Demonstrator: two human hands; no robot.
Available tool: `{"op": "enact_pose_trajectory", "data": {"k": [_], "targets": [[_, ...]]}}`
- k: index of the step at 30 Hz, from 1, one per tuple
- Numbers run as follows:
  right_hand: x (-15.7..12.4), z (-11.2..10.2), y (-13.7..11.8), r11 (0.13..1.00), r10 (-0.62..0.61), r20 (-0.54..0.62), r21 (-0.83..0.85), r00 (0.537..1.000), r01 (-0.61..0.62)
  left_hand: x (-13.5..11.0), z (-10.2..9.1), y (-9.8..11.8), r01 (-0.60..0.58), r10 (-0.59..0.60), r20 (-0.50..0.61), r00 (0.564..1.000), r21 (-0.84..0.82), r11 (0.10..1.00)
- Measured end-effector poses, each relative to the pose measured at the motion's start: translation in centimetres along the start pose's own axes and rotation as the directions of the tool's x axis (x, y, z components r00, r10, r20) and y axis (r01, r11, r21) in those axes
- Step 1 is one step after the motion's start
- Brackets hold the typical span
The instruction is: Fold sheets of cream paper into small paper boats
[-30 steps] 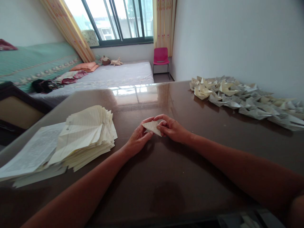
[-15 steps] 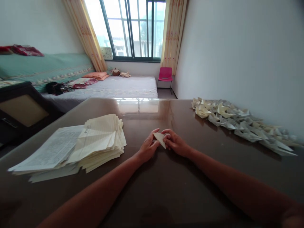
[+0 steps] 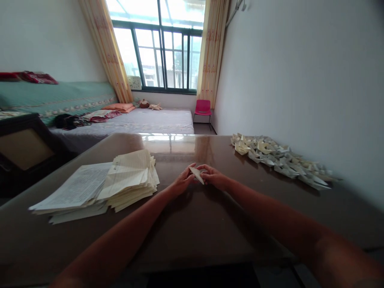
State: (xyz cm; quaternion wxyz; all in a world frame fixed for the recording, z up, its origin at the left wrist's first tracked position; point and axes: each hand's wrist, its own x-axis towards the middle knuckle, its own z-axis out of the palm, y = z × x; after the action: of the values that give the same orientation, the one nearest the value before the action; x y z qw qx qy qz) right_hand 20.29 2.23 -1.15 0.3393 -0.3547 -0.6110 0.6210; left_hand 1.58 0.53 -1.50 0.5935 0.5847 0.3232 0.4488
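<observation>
Between my two hands is a small piece of folded paper (image 3: 197,175), cream-coloured and roughly triangular, held just above the brown table (image 3: 192,224). My left hand (image 3: 181,181) grips its left edge between thumb and fingers. On the other side my right hand (image 3: 213,177) pinches the paper, its fingers bent behind and beside it. Part of the paper is hidden by the fingers. Left of my hands lies a stack of loose paper sheets (image 3: 129,180), cream on the right and white printed ones on the left.
Along the table's right side, by the wall, spreads a pile of folded paper boats (image 3: 279,158). Beyond the table are a bed (image 3: 162,120), a pink chair (image 3: 203,108) and a window. A dark cabinet (image 3: 24,144) stands at the left.
The camera view has tilted up, showing more window, and the scene has shifted slightly left. The folded paper stays in both hands and appears turned a little flatter.
</observation>
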Motion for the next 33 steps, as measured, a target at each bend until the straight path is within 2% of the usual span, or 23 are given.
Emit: {"op": "enact_pose_trajectory", "data": {"k": [4,9,13,17,23,29,33], "targets": [[-0.8,0.7,0.2,0.999,-0.039,-0.058,0.028,0.998,0.04,0.1,0.4,-0.2,0.011,-0.011,-0.051,0.999,-0.007,1.0],[-1.0,0.8,0.1,0.998,-0.046,-0.072,0.038,0.996,0.049,0.2,0.5,0.5,0.048,-0.047,-0.042,0.998,0.012,0.999],[0.1,0.3,0.1,0.998,-0.056,-0.086,0.032,0.995,0.059,0.8,0.6,1.5,0.102,-0.102,-0.049,0.994,0.014,0.995],[1.6,-0.1,0.2,0.997,-0.065,-0.094,0.028,0.993,0.068,1.8,1.1,1.9,0.127,-0.128,-0.105,0.986,-0.013,0.992],[2.8,-0.9,0.7,0.995,-0.102,-0.161,0.002,0.982,0.104,3.6,1.1,0.9,0.127,-0.133,-0.095,0.987,-0.07,0.989],[2.0,-1.6,1.4,0.976,-0.177,-0.136,-0.156,0.975,0.155,4.0,0.2,-1.2,0.088,-0.085,-0.059,0.995,0.054,0.995],[1.3,-1.3,1.0,0.925,-0.209,-0.159,-0.351,0.965,0.143,3.8,0.3,-1.7,0.074,-0.073,-0.006,0.997,0.096,0.993]]}}
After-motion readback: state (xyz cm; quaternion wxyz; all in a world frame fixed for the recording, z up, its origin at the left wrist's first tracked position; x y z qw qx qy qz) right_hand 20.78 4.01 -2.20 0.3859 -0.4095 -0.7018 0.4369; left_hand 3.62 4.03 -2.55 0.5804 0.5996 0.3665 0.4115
